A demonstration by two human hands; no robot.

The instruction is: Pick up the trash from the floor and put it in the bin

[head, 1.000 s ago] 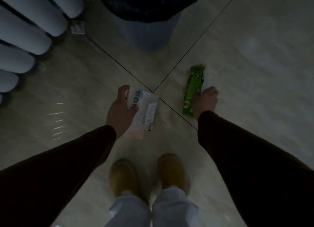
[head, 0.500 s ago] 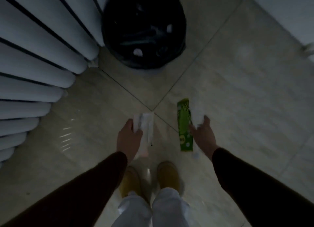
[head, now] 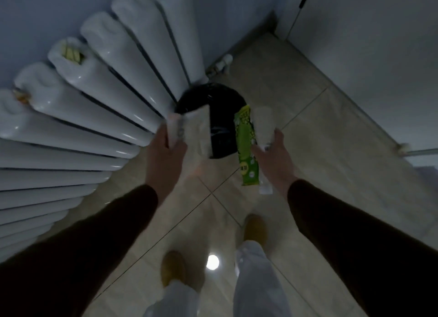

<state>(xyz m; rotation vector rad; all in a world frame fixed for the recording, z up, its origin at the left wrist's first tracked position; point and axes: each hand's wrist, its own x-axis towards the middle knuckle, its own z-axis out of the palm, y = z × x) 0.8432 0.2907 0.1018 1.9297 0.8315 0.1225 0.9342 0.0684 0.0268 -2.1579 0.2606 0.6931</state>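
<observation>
My left hand [head: 163, 153] grips a white paper packet [head: 196, 132], held up over the left side of the bin. In my right hand [head: 275, 155] is a long green wrapper [head: 245, 148] together with a clear plastic wrapper [head: 263, 127], both raised beside the bin's right edge. The bin [head: 220, 127] is round with a black bag liner and stands on the tiled floor against the radiator; the trash hides part of its opening.
A white column radiator [head: 94, 84] fills the left side. A white wall and door [head: 369, 56] run along the right. A pipe valve [head: 222, 63] sits behind the bin. My two tan shoes [head: 173, 269] stand on beige tiles [head: 331, 150].
I have risen from the floor. Both hands lifted their trash off the tiles and carried it up toward the bin, which now sits between them.
</observation>
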